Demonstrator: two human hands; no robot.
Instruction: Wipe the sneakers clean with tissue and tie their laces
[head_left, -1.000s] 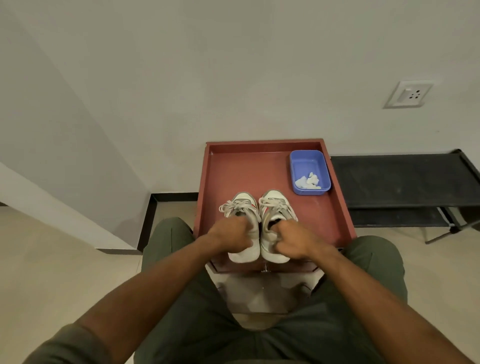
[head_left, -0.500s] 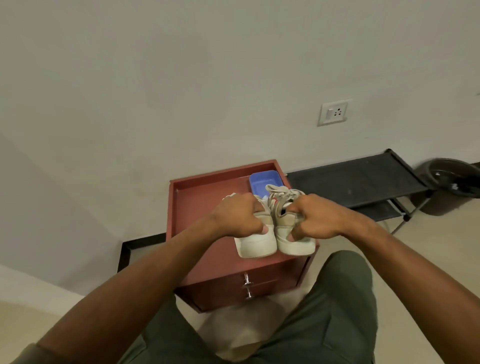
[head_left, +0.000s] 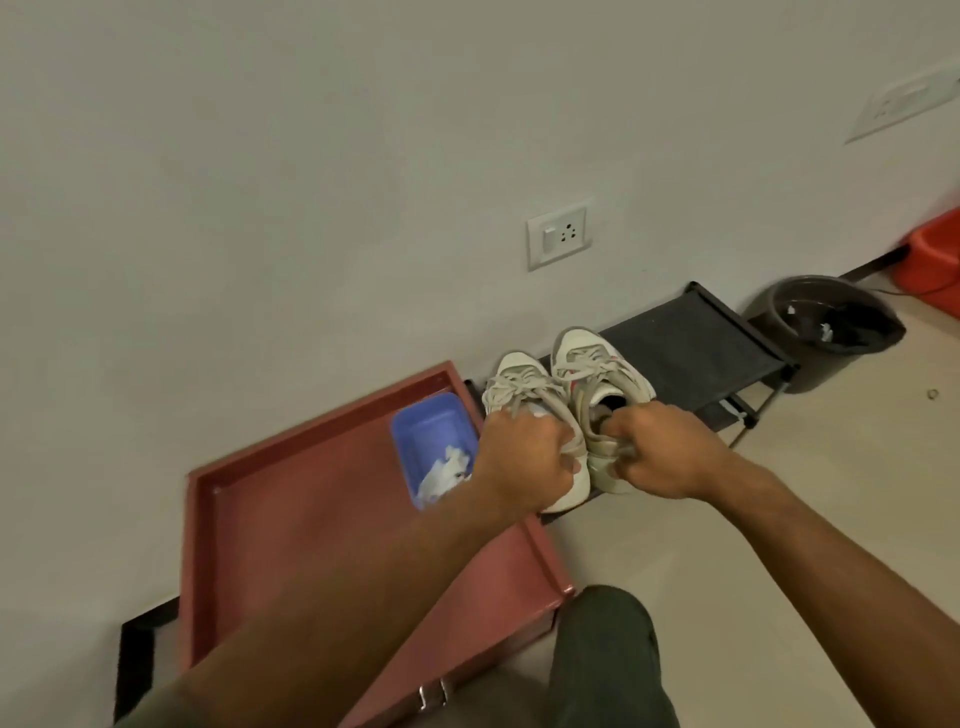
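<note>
Sneakers (head_left: 566, 410) carried in both hands, poised over the black rack (head_left: 696, 348).
Left hand (head_left: 524, 462) and right hand (head_left: 660, 452) each grip one heel collar; lower both level, toes to the wall, soles flat before letting go.

Both sneakers off the red cabinet top (head_left: 311, 525) now: left hand (head_left: 524, 462) grips the left sneaker (head_left: 519, 384), right hand (head_left: 660, 452) grips the right sneaker (head_left: 597, 369) (by the heel openings), carried right, held at the black rack (head_left: 691, 343). Blue tray (head_left: 431, 421) now left of them.
</note>
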